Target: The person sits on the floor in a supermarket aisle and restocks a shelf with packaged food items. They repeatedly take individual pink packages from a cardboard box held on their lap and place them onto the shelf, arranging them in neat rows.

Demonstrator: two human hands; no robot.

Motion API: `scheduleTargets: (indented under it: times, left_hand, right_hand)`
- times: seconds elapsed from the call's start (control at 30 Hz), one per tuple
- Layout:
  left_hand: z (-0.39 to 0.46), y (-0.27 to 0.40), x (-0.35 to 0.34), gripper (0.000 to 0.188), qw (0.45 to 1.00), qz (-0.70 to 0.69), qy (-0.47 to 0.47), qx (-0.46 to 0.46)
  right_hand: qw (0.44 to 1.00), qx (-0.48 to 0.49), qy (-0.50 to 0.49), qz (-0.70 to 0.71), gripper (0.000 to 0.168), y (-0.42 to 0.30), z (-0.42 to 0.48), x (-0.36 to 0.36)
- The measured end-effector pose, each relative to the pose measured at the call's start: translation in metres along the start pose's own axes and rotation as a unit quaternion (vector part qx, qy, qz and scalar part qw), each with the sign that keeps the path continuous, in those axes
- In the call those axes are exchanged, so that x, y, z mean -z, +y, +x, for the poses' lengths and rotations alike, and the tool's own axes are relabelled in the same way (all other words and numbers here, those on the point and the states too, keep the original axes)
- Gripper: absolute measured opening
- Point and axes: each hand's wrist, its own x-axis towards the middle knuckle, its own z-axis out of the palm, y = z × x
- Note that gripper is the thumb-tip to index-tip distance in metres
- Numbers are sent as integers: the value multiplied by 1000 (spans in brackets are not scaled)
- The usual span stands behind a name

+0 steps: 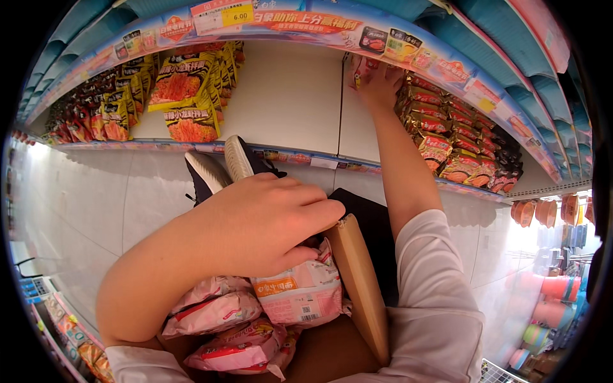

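My right hand (pixel 378 86) reaches onto the shelf at the upper right, its fingers on a pink-and-red noodle packet (pixel 358 69) beside stacked gold-and-red noodle packets (pixel 431 124). Whether the fingers grip it is partly hidden. My left hand (pixel 282 215) grips the upper rim of an upright cardboard box (pixel 359 282) resting against my body. Inside the box lie several pink-and-white instant noodle packets (pixel 301 292), one just under my left thumb.
Yellow-and-black noodle packets (pixel 184 86) stand at the left of the white shelf (pixel 287 95). A printed shelf edge strip (pixel 306 21) curves above it. My shoes (pixel 239 158) are below. Tubs and cups (pixel 555 287) appear at the far right.
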Motion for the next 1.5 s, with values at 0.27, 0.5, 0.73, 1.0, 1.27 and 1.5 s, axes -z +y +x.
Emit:
scheduleTargets:
  times: [0.27,0.5,0.73,1.0,1.27,1.5]
  left_hand:
    - [-2,-1,-2,61,1000,14,6,-7]
    - [-4,7,-5,62,998,62,27,-7]
    - [-7,17,-10,59,976,174,119,-55]
    - [-33,73,-11,33,975,99,144,-133]
    - [-14,59,-81,50,988,112,-45,99]
    - [-11,56,-71,48,993,1,-69,94]
  right_hand:
    - [999,-17,-46,-10,88,3,-22,7]
    - [985,102,-80,114,93,32,-60,25]
    - [960,-20,-189,207,67,13,-133,90]
    - [851,-95,-297,423,25,3,-188,94]
    - [865,3,-257,430,24,11,-193,67]
    - [872,3,-264,411,23,13,-198,71]
